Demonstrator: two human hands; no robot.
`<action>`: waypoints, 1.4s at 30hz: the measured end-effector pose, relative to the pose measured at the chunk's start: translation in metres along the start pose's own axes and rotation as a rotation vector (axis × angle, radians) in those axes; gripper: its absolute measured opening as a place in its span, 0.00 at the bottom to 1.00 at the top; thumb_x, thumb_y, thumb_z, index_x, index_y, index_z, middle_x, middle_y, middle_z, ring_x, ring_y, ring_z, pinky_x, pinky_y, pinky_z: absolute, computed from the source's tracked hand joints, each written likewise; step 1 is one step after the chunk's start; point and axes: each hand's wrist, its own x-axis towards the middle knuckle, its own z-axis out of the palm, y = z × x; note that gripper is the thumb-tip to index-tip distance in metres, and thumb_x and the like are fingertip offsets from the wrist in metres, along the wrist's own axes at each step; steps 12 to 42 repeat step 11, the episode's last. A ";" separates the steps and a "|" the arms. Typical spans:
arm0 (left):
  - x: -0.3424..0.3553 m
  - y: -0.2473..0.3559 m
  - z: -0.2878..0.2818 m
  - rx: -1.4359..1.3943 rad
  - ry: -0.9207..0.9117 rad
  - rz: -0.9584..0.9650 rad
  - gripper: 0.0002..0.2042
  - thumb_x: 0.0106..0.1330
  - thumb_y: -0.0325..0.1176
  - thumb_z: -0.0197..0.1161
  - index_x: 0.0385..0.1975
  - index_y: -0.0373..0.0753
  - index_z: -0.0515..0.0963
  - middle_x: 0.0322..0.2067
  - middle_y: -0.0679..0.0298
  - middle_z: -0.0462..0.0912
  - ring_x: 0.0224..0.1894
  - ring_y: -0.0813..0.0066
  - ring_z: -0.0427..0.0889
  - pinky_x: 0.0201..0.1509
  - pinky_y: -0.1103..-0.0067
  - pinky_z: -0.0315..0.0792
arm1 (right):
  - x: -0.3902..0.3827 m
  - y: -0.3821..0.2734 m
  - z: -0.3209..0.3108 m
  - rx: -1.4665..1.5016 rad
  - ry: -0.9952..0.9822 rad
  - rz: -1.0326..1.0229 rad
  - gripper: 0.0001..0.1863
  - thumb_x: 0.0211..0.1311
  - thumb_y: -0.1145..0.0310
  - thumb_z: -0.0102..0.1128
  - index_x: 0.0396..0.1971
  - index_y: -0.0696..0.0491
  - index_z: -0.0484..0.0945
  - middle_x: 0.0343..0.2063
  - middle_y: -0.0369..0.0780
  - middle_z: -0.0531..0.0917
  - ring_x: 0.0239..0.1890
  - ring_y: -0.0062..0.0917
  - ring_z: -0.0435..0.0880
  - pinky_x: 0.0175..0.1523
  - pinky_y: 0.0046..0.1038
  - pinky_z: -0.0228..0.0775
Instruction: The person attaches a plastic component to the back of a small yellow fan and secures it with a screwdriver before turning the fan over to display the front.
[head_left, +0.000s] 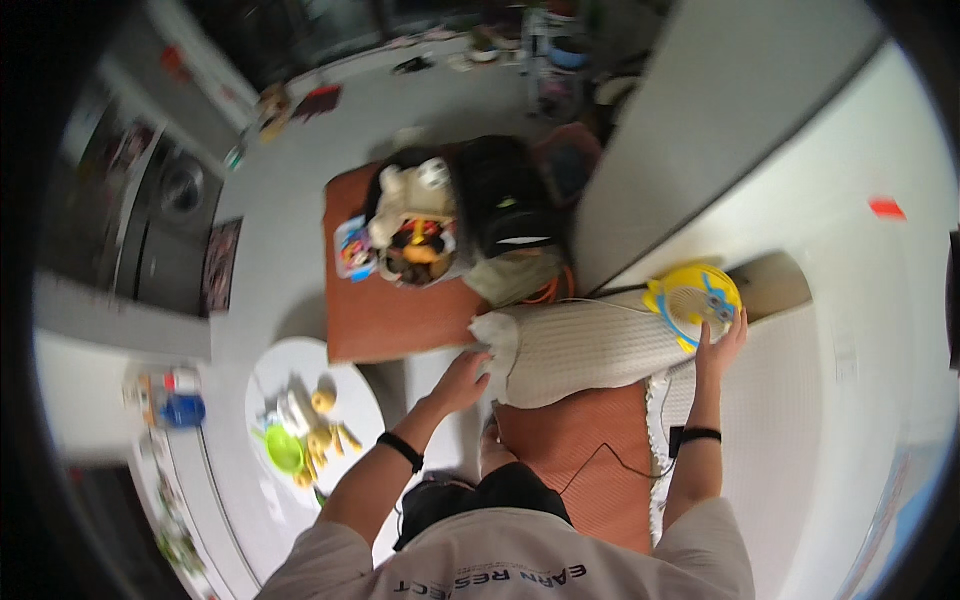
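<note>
My right hand (722, 345) grips the near right rim of a round yellow fan-like thing (688, 305), with its thumb on the face and its fingers at the edge. That thing has a pale ribbed middle and a blue figure, and it lies over the far right end of a rolled-up white quilted cover (590, 345). Beside the cover's left end is my left hand (463, 380), its fingers slightly bent and apart, with nothing visible in them. Whether its fingertips touch the cover is unclear. A thin dark cord (605, 450) runs over the brown mat (580, 480) in front of me.
Beyond the cover, a brown surface (390, 325) bears a basket of plush toys (420, 240) and a black bag (505, 195). A round white table (345, 390) with a green bowl (285, 452) stands at left. To the right is a white wall (860, 240).
</note>
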 end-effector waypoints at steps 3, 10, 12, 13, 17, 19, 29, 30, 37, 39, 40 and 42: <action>-0.042 -0.016 -0.020 -0.011 0.120 -0.057 0.24 0.72 0.31 0.63 0.66 0.33 0.72 0.62 0.42 0.77 0.67 0.42 0.74 0.72 0.57 0.70 | -0.040 -0.079 0.002 0.105 -0.099 -0.108 0.39 0.61 0.74 0.74 0.72 0.57 0.68 0.73 0.52 0.70 0.75 0.51 0.66 0.79 0.48 0.58; -0.191 -0.071 -0.070 -0.074 0.481 -0.211 0.24 0.70 0.32 0.65 0.66 0.37 0.72 0.63 0.45 0.77 0.63 0.44 0.78 0.70 0.59 0.74 | -0.170 -0.272 0.047 0.342 -0.746 -0.326 0.34 0.70 0.67 0.70 0.73 0.52 0.67 0.72 0.48 0.71 0.73 0.50 0.69 0.75 0.50 0.64; -0.223 -0.083 -0.073 -0.083 0.505 -0.270 0.24 0.71 0.32 0.65 0.66 0.38 0.72 0.64 0.45 0.76 0.65 0.46 0.78 0.70 0.60 0.74 | -0.185 -0.303 0.047 0.293 -0.899 -0.423 0.34 0.74 0.62 0.68 0.75 0.49 0.65 0.75 0.47 0.68 0.77 0.49 0.64 0.75 0.51 0.63; -0.223 -0.083 -0.073 -0.083 0.505 -0.270 0.24 0.71 0.32 0.65 0.66 0.38 0.72 0.64 0.45 0.76 0.65 0.46 0.78 0.70 0.60 0.74 | -0.185 -0.303 0.047 0.293 -0.899 -0.423 0.34 0.74 0.62 0.68 0.75 0.49 0.65 0.75 0.47 0.68 0.77 0.49 0.64 0.75 0.51 0.63; -0.223 -0.083 -0.073 -0.083 0.505 -0.270 0.24 0.71 0.32 0.65 0.66 0.38 0.72 0.64 0.45 0.76 0.65 0.46 0.78 0.70 0.60 0.74 | -0.185 -0.303 0.047 0.293 -0.899 -0.423 0.34 0.74 0.62 0.68 0.75 0.49 0.65 0.75 0.47 0.68 0.77 0.49 0.64 0.75 0.51 0.63; -0.223 -0.083 -0.073 -0.083 0.505 -0.270 0.24 0.71 0.32 0.65 0.66 0.38 0.72 0.64 0.45 0.76 0.65 0.46 0.78 0.70 0.60 0.74 | -0.185 -0.303 0.047 0.293 -0.899 -0.423 0.34 0.74 0.62 0.68 0.75 0.49 0.65 0.75 0.47 0.68 0.77 0.49 0.64 0.75 0.51 0.63; -0.223 -0.083 -0.073 -0.083 0.505 -0.270 0.24 0.71 0.32 0.65 0.66 0.38 0.72 0.64 0.45 0.76 0.65 0.46 0.78 0.70 0.60 0.74 | -0.185 -0.303 0.047 0.293 -0.899 -0.423 0.34 0.74 0.62 0.68 0.75 0.49 0.65 0.75 0.47 0.68 0.77 0.49 0.64 0.75 0.51 0.63; -0.223 -0.083 -0.073 -0.083 0.505 -0.270 0.24 0.71 0.32 0.65 0.66 0.38 0.72 0.64 0.45 0.76 0.65 0.46 0.78 0.70 0.60 0.74 | -0.185 -0.303 0.047 0.293 -0.899 -0.423 0.34 0.74 0.62 0.68 0.75 0.49 0.65 0.75 0.47 0.68 0.77 0.49 0.64 0.75 0.51 0.63; -0.223 -0.083 -0.073 -0.083 0.505 -0.270 0.24 0.71 0.32 0.65 0.66 0.38 0.72 0.64 0.45 0.76 0.65 0.46 0.78 0.70 0.60 0.74 | -0.185 -0.303 0.047 0.293 -0.899 -0.423 0.34 0.74 0.62 0.68 0.75 0.49 0.65 0.75 0.47 0.68 0.77 0.49 0.64 0.75 0.51 0.63; -0.223 -0.083 -0.073 -0.083 0.505 -0.270 0.24 0.71 0.32 0.65 0.66 0.38 0.72 0.64 0.45 0.76 0.65 0.46 0.78 0.70 0.60 0.74 | -0.185 -0.303 0.047 0.293 -0.899 -0.423 0.34 0.74 0.62 0.68 0.75 0.49 0.65 0.75 0.47 0.68 0.77 0.49 0.64 0.75 0.51 0.63; -0.223 -0.083 -0.073 -0.083 0.505 -0.270 0.24 0.71 0.32 0.65 0.66 0.38 0.72 0.64 0.45 0.76 0.65 0.46 0.78 0.70 0.60 0.74 | -0.185 -0.303 0.047 0.293 -0.899 -0.423 0.34 0.74 0.62 0.68 0.75 0.49 0.65 0.75 0.47 0.68 0.77 0.49 0.64 0.75 0.51 0.63; -0.223 -0.083 -0.073 -0.083 0.505 -0.270 0.24 0.71 0.32 0.65 0.66 0.38 0.72 0.64 0.45 0.76 0.65 0.46 0.78 0.70 0.60 0.74 | -0.185 -0.303 0.047 0.293 -0.899 -0.423 0.34 0.74 0.62 0.68 0.75 0.49 0.65 0.75 0.47 0.68 0.77 0.49 0.64 0.75 0.51 0.63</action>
